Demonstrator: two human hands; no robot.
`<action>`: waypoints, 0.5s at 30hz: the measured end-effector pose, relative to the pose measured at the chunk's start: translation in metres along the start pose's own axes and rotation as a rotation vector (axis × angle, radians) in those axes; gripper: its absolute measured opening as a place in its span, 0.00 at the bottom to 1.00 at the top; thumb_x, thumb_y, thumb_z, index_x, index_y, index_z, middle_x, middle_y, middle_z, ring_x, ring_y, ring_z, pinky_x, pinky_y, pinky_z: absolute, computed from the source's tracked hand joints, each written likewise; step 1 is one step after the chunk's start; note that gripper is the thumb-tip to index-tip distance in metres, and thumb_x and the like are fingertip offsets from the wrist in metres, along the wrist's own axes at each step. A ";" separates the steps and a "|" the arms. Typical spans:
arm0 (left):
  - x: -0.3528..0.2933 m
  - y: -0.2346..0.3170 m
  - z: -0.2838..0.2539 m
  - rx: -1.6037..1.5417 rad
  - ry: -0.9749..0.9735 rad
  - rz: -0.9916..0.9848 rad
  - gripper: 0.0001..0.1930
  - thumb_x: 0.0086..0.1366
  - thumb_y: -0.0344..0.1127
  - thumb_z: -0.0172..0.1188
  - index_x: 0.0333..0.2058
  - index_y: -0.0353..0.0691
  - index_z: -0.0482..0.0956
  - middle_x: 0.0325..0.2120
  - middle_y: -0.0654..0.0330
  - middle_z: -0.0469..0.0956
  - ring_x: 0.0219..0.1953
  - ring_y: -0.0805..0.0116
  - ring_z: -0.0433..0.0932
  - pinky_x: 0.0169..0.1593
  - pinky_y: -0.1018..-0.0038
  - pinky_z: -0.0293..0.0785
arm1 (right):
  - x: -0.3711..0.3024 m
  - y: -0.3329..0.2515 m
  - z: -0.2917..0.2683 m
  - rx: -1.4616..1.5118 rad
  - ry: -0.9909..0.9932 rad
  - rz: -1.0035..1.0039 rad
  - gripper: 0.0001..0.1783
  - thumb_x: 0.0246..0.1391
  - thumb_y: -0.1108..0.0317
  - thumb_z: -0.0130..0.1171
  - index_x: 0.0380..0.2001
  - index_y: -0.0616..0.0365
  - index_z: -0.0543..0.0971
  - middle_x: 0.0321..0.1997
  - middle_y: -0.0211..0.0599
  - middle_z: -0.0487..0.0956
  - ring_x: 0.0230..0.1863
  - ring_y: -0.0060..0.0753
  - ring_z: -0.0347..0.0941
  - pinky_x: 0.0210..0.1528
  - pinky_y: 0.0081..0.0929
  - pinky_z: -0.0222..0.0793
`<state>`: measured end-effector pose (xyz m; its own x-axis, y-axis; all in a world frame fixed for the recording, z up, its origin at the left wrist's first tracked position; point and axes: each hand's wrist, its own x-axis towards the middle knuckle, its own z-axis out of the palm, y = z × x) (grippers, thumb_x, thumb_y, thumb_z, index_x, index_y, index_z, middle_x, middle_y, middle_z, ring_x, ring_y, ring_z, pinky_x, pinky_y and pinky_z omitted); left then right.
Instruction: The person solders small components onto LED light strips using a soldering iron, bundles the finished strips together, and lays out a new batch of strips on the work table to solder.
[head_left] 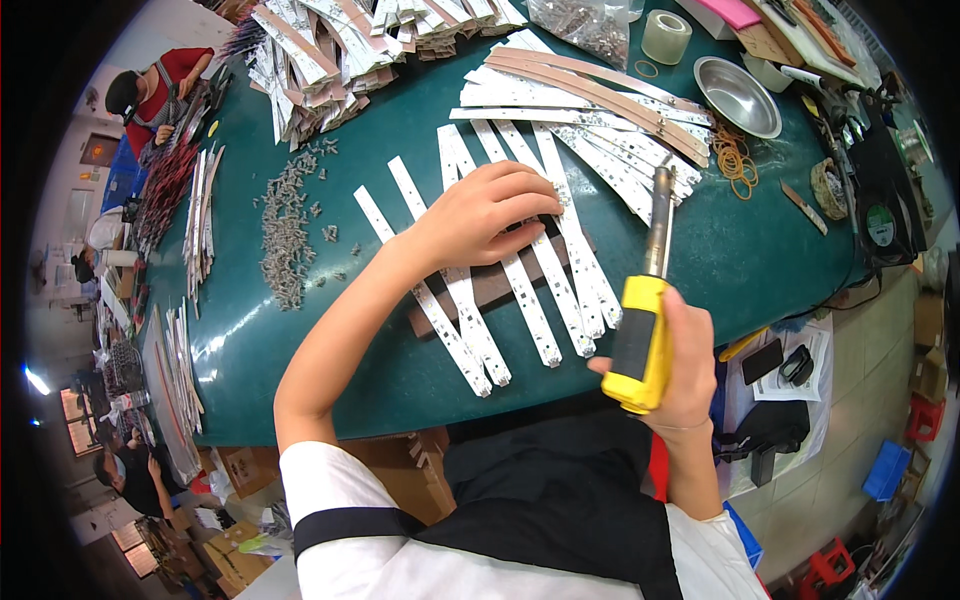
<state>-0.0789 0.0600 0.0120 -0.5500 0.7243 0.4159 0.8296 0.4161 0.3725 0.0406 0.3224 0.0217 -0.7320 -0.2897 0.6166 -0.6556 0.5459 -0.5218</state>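
Observation:
My left hand [490, 212] is over a fanned row of white LED strips [527, 305], its thumb and fingers drawn together. What lies between the fingertips is too small to make out. Beneath the strips a dark brown block [493, 287] shows in the gaps. In my right hand [690, 365] is a soldering iron [650, 300] with a yellow and black grip. Its metal barrel points away from me, the tip near the strips piled at the far right [600, 150].
Many small metal parts [287, 235] lie heaped left of the strips. More strips [300, 75] are stacked at the back. A metal bowl [738, 97], rubber bands [735, 165], a tape roll [667, 37] and a fan [885, 225] stand right. People sit at the far left.

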 end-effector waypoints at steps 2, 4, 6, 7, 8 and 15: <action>-0.003 0.003 0.001 -0.012 0.004 -0.021 0.16 0.54 0.25 0.63 0.44 0.40 0.76 0.42 0.58 0.76 0.47 0.57 0.73 0.50 0.65 0.71 | 0.005 -0.002 0.009 -0.015 -0.047 -0.024 0.50 0.31 0.68 0.77 0.59 0.69 0.64 0.37 0.44 0.76 0.32 0.43 0.71 0.35 0.33 0.69; -0.007 0.005 0.000 -0.026 0.013 -0.056 0.16 0.54 0.26 0.62 0.44 0.40 0.76 0.43 0.57 0.76 0.47 0.56 0.73 0.50 0.65 0.71 | 0.009 -0.007 0.014 -0.031 -0.071 -0.036 0.47 0.32 0.66 0.75 0.57 0.69 0.66 0.37 0.45 0.75 0.31 0.43 0.71 0.34 0.33 0.69; -0.010 0.005 -0.001 -0.094 -0.008 -0.098 0.16 0.56 0.27 0.61 0.45 0.40 0.76 0.43 0.57 0.75 0.47 0.57 0.72 0.52 0.65 0.70 | 0.013 -0.011 0.015 -0.053 -0.142 -0.040 0.45 0.34 0.63 0.73 0.57 0.71 0.67 0.36 0.45 0.74 0.29 0.43 0.70 0.32 0.34 0.70; -0.012 0.004 -0.002 -0.092 -0.003 -0.101 0.16 0.56 0.27 0.61 0.45 0.40 0.76 0.43 0.57 0.75 0.47 0.57 0.72 0.52 0.65 0.70 | 0.015 -0.011 0.014 -0.045 -0.146 -0.039 0.45 0.34 0.63 0.73 0.57 0.71 0.67 0.36 0.45 0.74 0.29 0.43 0.70 0.32 0.34 0.70; -0.013 0.003 -0.003 -0.116 -0.024 -0.102 0.16 0.57 0.28 0.61 0.46 0.40 0.76 0.43 0.56 0.74 0.47 0.57 0.72 0.52 0.65 0.69 | 0.017 -0.011 0.013 -0.046 -0.109 -0.027 0.45 0.35 0.63 0.73 0.57 0.71 0.67 0.38 0.46 0.75 0.29 0.43 0.70 0.32 0.34 0.70; -0.018 -0.004 -0.002 -0.167 -0.036 -0.055 0.18 0.58 0.29 0.60 0.48 0.44 0.76 0.43 0.58 0.72 0.48 0.57 0.70 0.52 0.65 0.70 | 0.015 -0.010 0.001 0.027 -0.093 0.100 0.43 0.37 0.77 0.71 0.60 0.66 0.63 0.43 0.49 0.75 0.39 0.45 0.75 0.43 0.32 0.72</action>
<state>-0.0720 0.0440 0.0047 -0.5874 0.7238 0.3620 0.7692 0.3603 0.5278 0.0355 0.3120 0.0358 -0.8070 -0.3076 0.5042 -0.5826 0.5543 -0.5944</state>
